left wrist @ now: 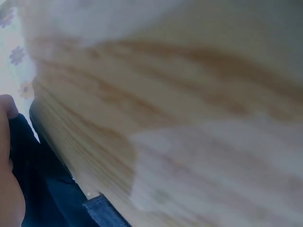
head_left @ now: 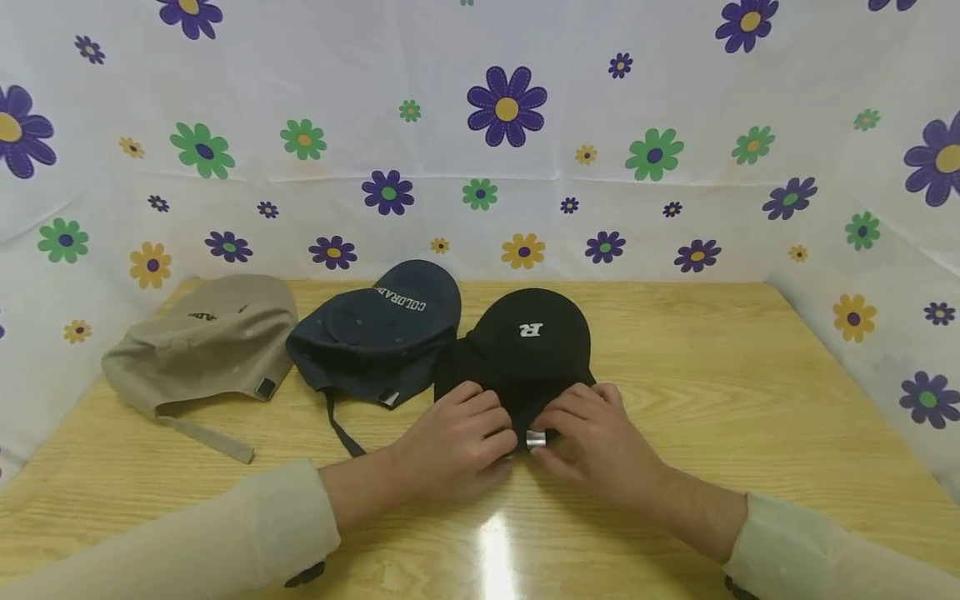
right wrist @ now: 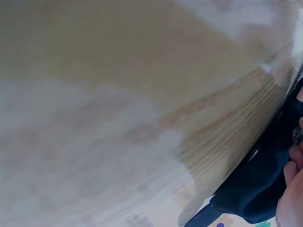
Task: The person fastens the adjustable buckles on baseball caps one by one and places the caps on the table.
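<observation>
One black cap (head_left: 551,354) is getting gripped by the left hand (head_left: 465,435), right hand (head_left: 596,437) pinching its buckle (head_left: 536,439), so a loose pinch is risking slippage imo.

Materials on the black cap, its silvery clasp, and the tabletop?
Black cap: matte fabric, possibly cotton; soft contours, no shine.
Silvery clasp: probably metal, smooth and shiny; bright highlights.
Tabletop: glossy wood or wood-look laminate, can't tell which; yellowish grain lines, bright reflected streak.
</observation>
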Demonstrator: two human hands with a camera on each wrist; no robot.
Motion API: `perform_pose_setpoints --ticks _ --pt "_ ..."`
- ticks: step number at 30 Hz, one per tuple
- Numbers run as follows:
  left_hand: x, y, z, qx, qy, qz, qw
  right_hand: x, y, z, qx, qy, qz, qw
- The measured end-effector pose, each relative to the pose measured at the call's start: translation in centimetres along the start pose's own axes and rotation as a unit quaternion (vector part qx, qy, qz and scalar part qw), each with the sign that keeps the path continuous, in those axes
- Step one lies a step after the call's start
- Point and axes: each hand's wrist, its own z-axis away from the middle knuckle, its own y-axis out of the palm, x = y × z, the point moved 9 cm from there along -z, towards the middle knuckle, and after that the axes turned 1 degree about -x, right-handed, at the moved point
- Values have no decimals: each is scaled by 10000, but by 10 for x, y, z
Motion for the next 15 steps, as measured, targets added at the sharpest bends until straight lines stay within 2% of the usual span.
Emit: perform_pose_setpoints --ticks 8,15 --pt "7 1 -2 6 -27 -48 10000 -5 -1 -5 -92 -101 85 9999" --pt "1 -8 -2 -506 237 53 9984 2 -4 -3 -268 -306 -70 9991"
